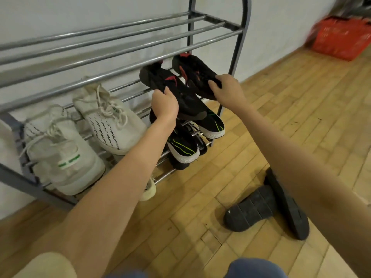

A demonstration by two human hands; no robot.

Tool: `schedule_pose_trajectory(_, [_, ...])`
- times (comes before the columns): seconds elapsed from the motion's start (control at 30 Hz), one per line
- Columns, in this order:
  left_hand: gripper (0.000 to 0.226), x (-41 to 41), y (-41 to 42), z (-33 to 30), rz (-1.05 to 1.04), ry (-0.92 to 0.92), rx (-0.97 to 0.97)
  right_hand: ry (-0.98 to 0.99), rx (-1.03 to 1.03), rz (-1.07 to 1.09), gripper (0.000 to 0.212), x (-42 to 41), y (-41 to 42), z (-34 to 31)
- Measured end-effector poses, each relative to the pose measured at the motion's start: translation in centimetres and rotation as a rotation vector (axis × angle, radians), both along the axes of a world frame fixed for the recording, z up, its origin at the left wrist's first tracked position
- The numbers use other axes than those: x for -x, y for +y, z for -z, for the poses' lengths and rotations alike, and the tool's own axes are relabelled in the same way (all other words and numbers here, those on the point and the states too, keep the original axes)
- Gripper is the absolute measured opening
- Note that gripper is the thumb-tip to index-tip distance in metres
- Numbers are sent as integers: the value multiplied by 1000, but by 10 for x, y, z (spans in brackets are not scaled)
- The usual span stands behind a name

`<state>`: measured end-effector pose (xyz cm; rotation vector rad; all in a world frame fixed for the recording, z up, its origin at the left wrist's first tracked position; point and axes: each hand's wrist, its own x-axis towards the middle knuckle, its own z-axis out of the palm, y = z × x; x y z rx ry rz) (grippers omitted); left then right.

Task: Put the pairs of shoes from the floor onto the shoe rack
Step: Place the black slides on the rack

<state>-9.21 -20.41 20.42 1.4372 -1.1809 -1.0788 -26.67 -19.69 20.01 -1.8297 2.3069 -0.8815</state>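
Note:
A metal shoe rack point(120, 63) stands against the wall. My left hand point(165, 105) grips a black shoe with red marks point(172, 87), and my right hand point(226, 91) grips its twin point(192, 71). Both shoes are at the right end of the middle shelf, under the top bars. Below them a pair of black shoes with green stripes and white soles point(212, 123) sits on a lower shelf. Two white sneakers point(112, 121) lie on the left part of the middle shelf. A pair of dark slippers point(261, 207) lies on the wooden floor to the right.
A red plastic basket point(341, 37) stands on the floor at the far right by the wall. A pale shoe tip point(149, 189) pokes out under the rack's lowest bars. My knees show at the bottom edge.

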Motion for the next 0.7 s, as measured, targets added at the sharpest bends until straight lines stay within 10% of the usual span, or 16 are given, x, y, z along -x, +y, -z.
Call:
schedule_pose_trajectory(0.3, [50,-11,26,7,33,-70,44,-114,123,-16,54,-3,95,52])
schedule_pose_trajectory(0.5, [45,-13,104,33,37,-556,756,-83,-77,111,53,15,152,96])
schedule_pose_trajectory(0.7, [34,-11,149,86,721,-808,1109,-100,-466,343,56,53,243,166])
